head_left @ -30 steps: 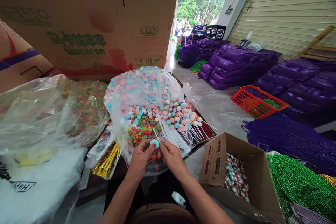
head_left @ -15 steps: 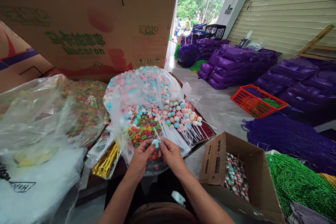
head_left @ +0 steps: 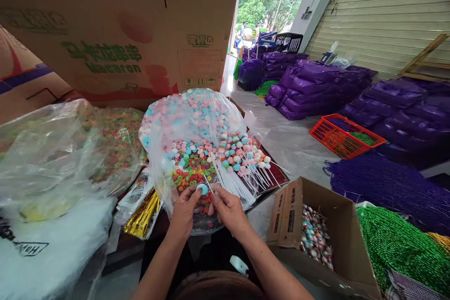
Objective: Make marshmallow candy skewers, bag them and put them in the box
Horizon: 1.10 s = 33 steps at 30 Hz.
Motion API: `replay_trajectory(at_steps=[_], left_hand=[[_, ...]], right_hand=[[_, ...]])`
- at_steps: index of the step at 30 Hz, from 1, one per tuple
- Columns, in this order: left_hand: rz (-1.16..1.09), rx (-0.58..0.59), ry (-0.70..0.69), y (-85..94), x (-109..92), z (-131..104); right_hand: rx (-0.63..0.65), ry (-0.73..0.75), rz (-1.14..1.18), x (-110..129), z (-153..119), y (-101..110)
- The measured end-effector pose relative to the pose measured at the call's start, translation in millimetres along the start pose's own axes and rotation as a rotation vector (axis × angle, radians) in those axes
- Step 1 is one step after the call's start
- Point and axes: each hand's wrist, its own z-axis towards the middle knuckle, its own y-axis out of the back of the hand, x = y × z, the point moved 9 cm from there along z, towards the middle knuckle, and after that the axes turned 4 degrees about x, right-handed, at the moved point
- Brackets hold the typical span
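My left hand [head_left: 184,205] is closed on a round blue-and-white marshmallow [head_left: 202,189], pinched at its fingertips. Beside it, my right hand [head_left: 228,206] pinches a thin white stick [head_left: 208,183] that slants up to the left. Whether stick and marshmallow touch, I cannot tell. Both hands are over an open clear bag of pink, white and blue marshmallows [head_left: 183,145] and ring gummies [head_left: 198,168]. Loose white sticks [head_left: 232,180] lie just beyond my right hand. Several skewers threaded with marshmallows [head_left: 242,152] rest to the right of the bag's middle.
Bagged ring gummies [head_left: 119,150] and gold twist ties [head_left: 144,213] are at left. A large carton [head_left: 158,33] stands behind. On the right, a cardboard box [head_left: 337,234] contains finished skewers; an orange basket [head_left: 346,138], purple bundles [head_left: 312,84] and green strands [head_left: 397,239] are on the floor.
My left hand has shifted slightly left with the marshmallow, turning its blue face up. The fingers of my right hand have changed position on the stick, and the hands are a little farther apart.
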Motion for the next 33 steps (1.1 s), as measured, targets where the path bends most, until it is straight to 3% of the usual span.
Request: replay_trajectory(at_steps=[7,19,25,28,33], left_hand=[[-0.106,-0.042,-0.039,3.1,-4,0],[-0.132,-0.036,-0.049,2.3,-3,-2],[-0.073,0.03,-0.069,-1.1,-4,0],[-0.019,0.011,-0.071,-3.2,-6,-5],[-0.035,0.028,-0.091,-11.2,-12,-9]], right_hand=[[0.084,-0.004,-0.09,4,-5,-12],[0.033,-0.026,-0.173,4,-6,-8],[-0.021,0.041,-0.213,14,-4,0],[-0.057,-0.021,-0.09,11,-8,6],[0.014,-0.189,0.428,3,-17,4]])
